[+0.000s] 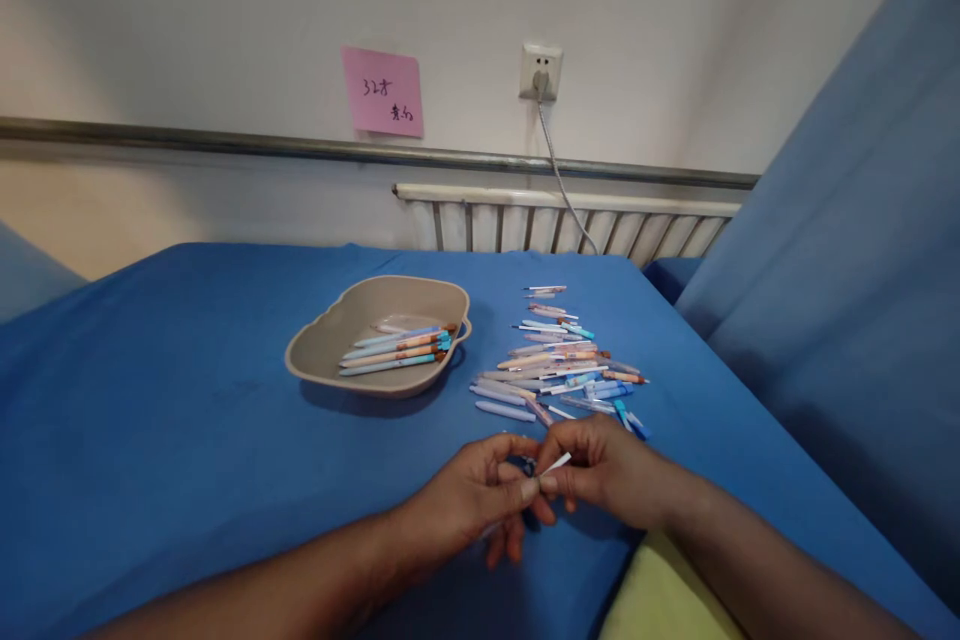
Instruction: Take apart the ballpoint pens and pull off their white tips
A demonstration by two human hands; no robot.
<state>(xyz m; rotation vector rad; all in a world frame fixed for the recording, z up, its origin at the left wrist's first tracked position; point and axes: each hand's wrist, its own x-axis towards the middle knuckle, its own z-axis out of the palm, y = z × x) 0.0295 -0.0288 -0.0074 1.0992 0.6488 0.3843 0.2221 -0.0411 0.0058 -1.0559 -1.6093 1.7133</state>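
My left hand (480,495) and my right hand (600,468) meet low in the middle, above the blue table cover. Both pinch a thin white pen part (556,464) between their fingertips. A dark small piece shows between the hands, too small to name. Just beyond the hands lies a loose pile of pens and pen parts (559,365) in pale blue, white and orange. To the left of the pile stands a beige tray (334,345) with several assembled pens (397,348) lying side by side in it.
The blue cover (165,400) spreads over the table. Blue cloth (847,250) rises steeply on the right. Behind are a radiator (570,225), a wall socket with a cable (541,72) and a pink note (382,92). Something yellow (656,595) lies under my right forearm.
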